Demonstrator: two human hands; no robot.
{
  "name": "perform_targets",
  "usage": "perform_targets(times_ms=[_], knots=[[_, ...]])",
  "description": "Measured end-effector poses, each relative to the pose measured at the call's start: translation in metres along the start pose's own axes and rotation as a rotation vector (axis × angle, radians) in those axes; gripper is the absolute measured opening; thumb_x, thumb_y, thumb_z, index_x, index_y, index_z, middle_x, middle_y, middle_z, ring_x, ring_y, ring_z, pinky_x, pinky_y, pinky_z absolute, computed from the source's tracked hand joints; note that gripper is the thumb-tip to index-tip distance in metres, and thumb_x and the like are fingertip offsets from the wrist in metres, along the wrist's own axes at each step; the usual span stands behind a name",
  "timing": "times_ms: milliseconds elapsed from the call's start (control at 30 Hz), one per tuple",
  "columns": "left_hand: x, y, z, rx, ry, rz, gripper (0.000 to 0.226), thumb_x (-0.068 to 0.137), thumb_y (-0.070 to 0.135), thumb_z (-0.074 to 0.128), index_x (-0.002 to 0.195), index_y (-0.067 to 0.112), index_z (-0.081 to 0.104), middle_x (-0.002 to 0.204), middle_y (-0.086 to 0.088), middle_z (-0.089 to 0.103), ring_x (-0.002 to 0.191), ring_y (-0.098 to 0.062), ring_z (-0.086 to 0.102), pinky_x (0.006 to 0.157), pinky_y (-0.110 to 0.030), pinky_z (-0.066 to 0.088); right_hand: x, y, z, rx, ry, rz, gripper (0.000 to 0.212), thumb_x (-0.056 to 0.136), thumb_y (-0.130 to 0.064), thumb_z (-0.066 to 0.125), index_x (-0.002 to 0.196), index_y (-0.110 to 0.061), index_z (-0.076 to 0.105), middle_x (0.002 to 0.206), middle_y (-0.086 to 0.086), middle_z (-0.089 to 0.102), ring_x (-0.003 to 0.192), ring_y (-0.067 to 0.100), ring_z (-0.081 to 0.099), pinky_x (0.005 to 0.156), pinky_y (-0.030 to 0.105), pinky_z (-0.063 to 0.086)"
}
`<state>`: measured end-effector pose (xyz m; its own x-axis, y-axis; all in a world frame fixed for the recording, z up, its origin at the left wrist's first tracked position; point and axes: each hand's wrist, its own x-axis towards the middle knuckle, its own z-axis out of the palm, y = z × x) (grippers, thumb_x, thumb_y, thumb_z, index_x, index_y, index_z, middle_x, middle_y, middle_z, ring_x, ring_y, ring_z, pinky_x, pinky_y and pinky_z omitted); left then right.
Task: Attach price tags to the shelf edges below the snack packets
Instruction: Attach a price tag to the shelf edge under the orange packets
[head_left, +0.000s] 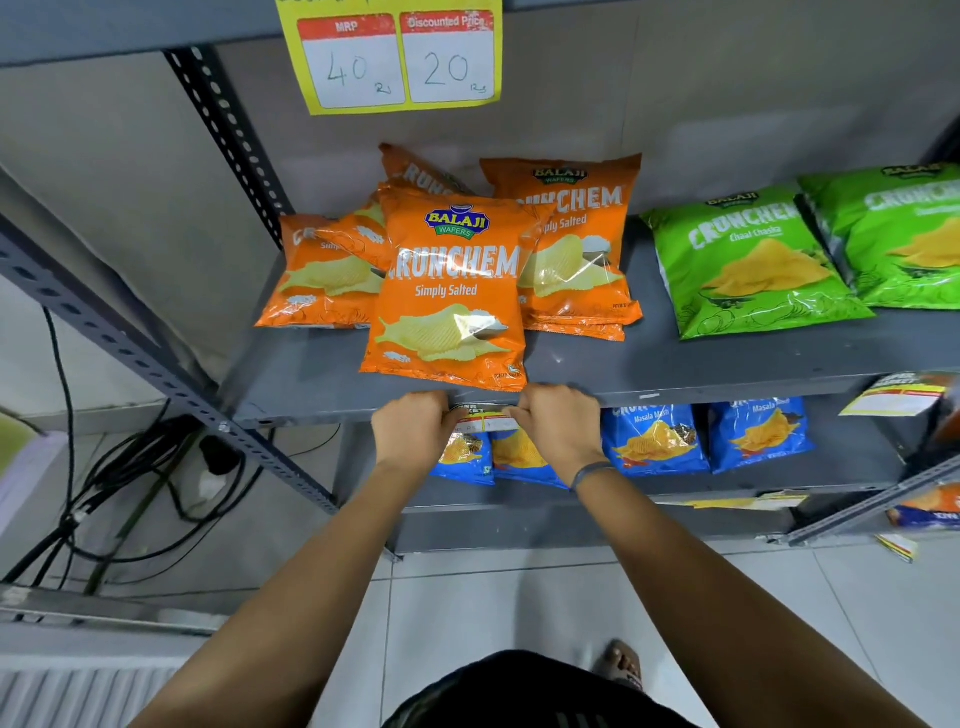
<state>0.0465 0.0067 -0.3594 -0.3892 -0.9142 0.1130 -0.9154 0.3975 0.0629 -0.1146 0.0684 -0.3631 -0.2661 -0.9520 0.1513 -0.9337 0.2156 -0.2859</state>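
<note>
A yellow price tag (484, 418) lies against the front edge of the grey middle shelf (311, 402), right below the front orange snack packet (449, 291). My left hand (413, 428) grips the tag's left end and my right hand (558, 421) grips its right end, fingers curled over the shelf lip. Most of the tag is hidden between my hands. Several more orange packets (571, 239) lean behind the front one.
Green packets (748, 260) lie at the right of the same shelf, with a tag (893, 397) on the edge below them. Blue packets (654, 439) fill the lower shelf. A yellow 40/20 tag (395, 54) hangs from the upper shelf. Cables (119, 467) lie on the floor at left.
</note>
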Motion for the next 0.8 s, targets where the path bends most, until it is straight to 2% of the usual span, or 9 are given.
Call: perform_targets(times_ms=[200, 300, 400, 467, 567, 633, 700, 733, 800], knots=[[0.013, 0.003, -0.008, -0.03, -0.05, -0.049, 0.064, 0.077, 0.071, 0.053, 0.046, 0.016, 0.041, 0.048, 0.003, 0.046, 0.055, -0.02, 0.052, 0.045, -0.018, 0.025, 0.002, 0.001, 0.001, -0.008, 0.015, 0.022, 0.031, 0.085, -0.041, 0.06, 0.074, -0.013, 0.064, 0.077, 0.009, 0.071, 0.074, 0.029, 0.066, 0.06, 0.028, 0.046], [0.018, 0.007, -0.013, -0.025, -0.105, -0.094, 0.065, 0.073, 0.075, 0.054, 0.046, 0.017, 0.042, 0.052, 0.002, 0.051, 0.057, -0.02, 0.056, 0.049, -0.023, 0.034, 0.001, 0.0, -0.001, -0.006, 0.008, 0.013, 0.03, 0.085, -0.042, 0.06, 0.077, -0.013, 0.063, 0.079, 0.01, 0.072, 0.075, 0.029, 0.066, 0.061, 0.03, 0.048], [0.015, 0.01, -0.015, -0.002, -0.086, -0.117, 0.061, 0.075, 0.074, 0.053, 0.053, 0.017, 0.049, 0.058, 0.0, 0.056, 0.062, -0.022, 0.06, 0.052, -0.025, 0.036, -0.003, 0.002, -0.005, 0.02, 0.004, -0.007, 0.029, 0.086, -0.041, 0.06, 0.08, -0.013, 0.063, 0.082, 0.01, 0.072, 0.078, 0.029, 0.066, 0.061, 0.028, 0.045], [0.008, 0.015, -0.015, 0.043, -0.026, -0.128, 0.058, 0.077, 0.072, 0.052, 0.062, 0.016, 0.055, 0.066, -0.004, 0.062, 0.071, -0.024, 0.065, 0.054, -0.026, 0.038, -0.007, 0.005, -0.009, 0.036, 0.021, -0.016, 0.029, 0.086, -0.041, 0.059, 0.08, -0.013, 0.062, 0.082, 0.01, 0.072, 0.078, 0.029, 0.066, 0.059, 0.028, 0.041], [-0.006, 0.027, -0.014, 0.096, 0.103, -0.115, 0.051, 0.084, 0.062, 0.053, 0.092, 0.013, 0.061, 0.094, -0.008, 0.068, 0.095, -0.028, 0.061, 0.07, -0.035, 0.047, -0.018, 0.013, -0.02, 0.082, 0.086, -0.017, 0.026, 0.088, -0.038, 0.057, 0.083, -0.013, 0.061, 0.083, 0.01, 0.071, 0.078, 0.031, 0.066, 0.056, 0.027, 0.038], [-0.014, 0.04, -0.019, 0.06, 0.178, -0.074, 0.042, 0.088, 0.052, 0.054, 0.099, 0.012, 0.061, 0.101, -0.008, 0.067, 0.099, -0.03, 0.057, 0.078, -0.04, 0.045, -0.025, 0.02, -0.03, 0.108, 0.186, -0.045, 0.02, 0.09, -0.031, 0.056, 0.089, -0.012, 0.062, 0.086, 0.011, 0.07, 0.08, 0.031, 0.064, 0.053, 0.027, 0.038], [-0.021, 0.058, -0.029, 0.022, 0.272, 0.018, 0.031, 0.09, 0.041, 0.054, 0.097, 0.013, 0.064, 0.098, -0.008, 0.068, 0.095, -0.03, 0.058, 0.077, -0.04, 0.044, -0.032, 0.026, -0.044, 0.104, 0.325, -0.094, 0.018, 0.089, -0.025, 0.057, 0.098, -0.011, 0.063, 0.092, 0.01, 0.069, 0.087, 0.032, 0.062, 0.055, 0.031, 0.049], [-0.024, 0.068, -0.035, 0.012, 0.323, 0.061, 0.027, 0.091, 0.037, 0.052, 0.098, 0.014, 0.064, 0.097, -0.008, 0.068, 0.094, -0.029, 0.059, 0.078, -0.04, 0.044, -0.034, 0.03, -0.052, 0.093, 0.4, -0.104, 0.022, 0.088, -0.024, 0.057, 0.105, -0.011, 0.062, 0.097, 0.01, 0.069, 0.092, 0.031, 0.061, 0.061, 0.035, 0.054], [-0.024, 0.091, -0.056, -0.017, 0.465, 0.138, 0.03, 0.09, 0.033, 0.045, 0.106, 0.016, 0.063, 0.104, -0.006, 0.068, 0.101, -0.027, 0.06, 0.082, -0.039, 0.045, -0.034, 0.037, -0.078, 0.015, 0.526, -0.104, 0.034, 0.088, -0.026, 0.052, 0.12, -0.014, 0.054, 0.113, 0.006, 0.065, 0.103, 0.026, 0.054, 0.074, 0.039, 0.053]])
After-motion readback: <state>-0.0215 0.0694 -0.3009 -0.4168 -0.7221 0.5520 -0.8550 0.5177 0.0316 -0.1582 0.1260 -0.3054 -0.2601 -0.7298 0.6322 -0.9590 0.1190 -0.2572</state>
